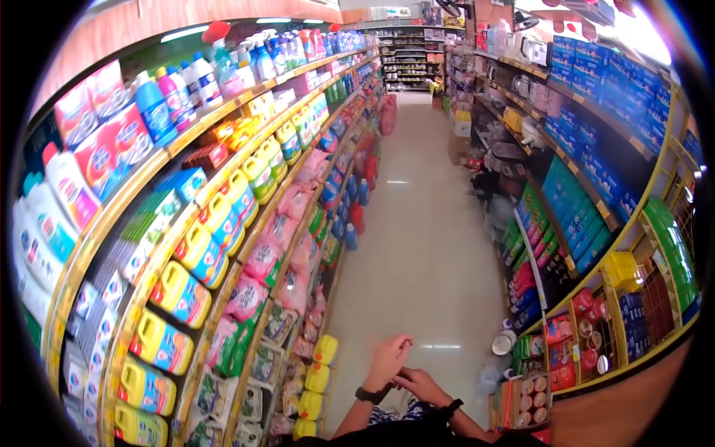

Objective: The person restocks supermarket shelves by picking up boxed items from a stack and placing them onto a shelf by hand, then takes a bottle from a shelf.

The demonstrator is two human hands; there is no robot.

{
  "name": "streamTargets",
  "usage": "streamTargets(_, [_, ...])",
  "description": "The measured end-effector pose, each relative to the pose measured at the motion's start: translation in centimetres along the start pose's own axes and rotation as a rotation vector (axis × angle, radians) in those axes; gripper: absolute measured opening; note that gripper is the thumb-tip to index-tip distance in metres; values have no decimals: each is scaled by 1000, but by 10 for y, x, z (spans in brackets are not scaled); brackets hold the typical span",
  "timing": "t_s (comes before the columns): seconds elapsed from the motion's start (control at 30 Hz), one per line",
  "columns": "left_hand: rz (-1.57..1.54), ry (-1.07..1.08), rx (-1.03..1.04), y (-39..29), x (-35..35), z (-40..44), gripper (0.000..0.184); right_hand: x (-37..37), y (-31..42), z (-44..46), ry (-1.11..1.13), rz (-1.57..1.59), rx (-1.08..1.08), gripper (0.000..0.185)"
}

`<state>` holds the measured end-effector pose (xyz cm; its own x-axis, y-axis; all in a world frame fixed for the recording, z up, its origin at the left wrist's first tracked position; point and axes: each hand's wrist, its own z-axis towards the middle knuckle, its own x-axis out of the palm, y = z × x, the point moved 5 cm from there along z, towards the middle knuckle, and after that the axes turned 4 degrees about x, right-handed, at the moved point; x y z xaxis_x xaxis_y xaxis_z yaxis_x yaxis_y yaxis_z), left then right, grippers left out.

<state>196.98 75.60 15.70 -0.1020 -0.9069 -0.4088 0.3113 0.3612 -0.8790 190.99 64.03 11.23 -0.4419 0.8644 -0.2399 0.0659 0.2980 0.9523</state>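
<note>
My left hand (386,361) is raised low in the middle of the view, a dark band (372,395) round its wrist. Its fingers point up and right, loosely bent, and nothing shows in them. Just below and to the right, my right hand (421,384) reaches inward from the right, its fingers closed at a small dark thing between the two hands. What that dark thing is cannot be made out. Patterned cloth (395,413) shows beneath the hands.
Shelves of yellow-capped detergent jugs (201,253), bottles (153,104) and pink bags (246,298) line the left. Blue boxes (596,67) and other packets stand on the right shelves. A tiled aisle floor (413,246) runs between them towards far shelves (410,59); cartons (459,134) stand along its right.
</note>
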Motion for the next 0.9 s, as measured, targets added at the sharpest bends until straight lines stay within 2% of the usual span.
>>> streamTargets(0.07, [-96, 49, 15, 25, 12, 38, 15, -37, -12, 33, -63, 41, 57, 29])
streamTargets(0.1, [-88, 105, -79, 30, 13, 55, 15, -58, -19, 52, -123, 11, 38, 26])
streamTargets(0.2, [44, 135, 65, 61, 19, 117, 17, -125, -25, 109, -269, 128, 20, 28])
streamTargets(0.23, [165, 203, 46, 67, 21, 139, 20, -149, -21, 130, -314, 175, 20, 23])
streamTargets(0.33, [138, 364, 3, 79, 28, 205, 23, -217, 8, 190, -426, 247, -51, 18])
streamTargets(0.43, [-66, 513, -4, 70, 38, 266, 27, -274, 44, 250, -500, 327, -153, 18])
streamTargets(0.5, [-98, 661, 4, 60, 43, 306, 30, -303, 63, 294, -539, 384, -201, 18])
streamTargets(0.6, [-210, 721, 115, 67, 56, 357, 32, -336, 89, 359, -557, 471, -278, 19])
streamTargets(0.67, [-304, 773, 75, 78, 60, 393, 35, -354, 99, 405, -544, 510, -313, 19])
streamTargets(0.8, [-366, 865, 9, 105, 47, 473, 41, -389, 104, 491, -544, 357, -273, 17])
streamTargets(0.87, [-302, 871, 18, 125, 40, 514, 48, -406, 104, 534, -560, 262, -266, 16])
streamTargets(0.9, [-318, 916, -43, 129, 31, 541, 57, -414, 105, 556, -567, 214, -261, 16])
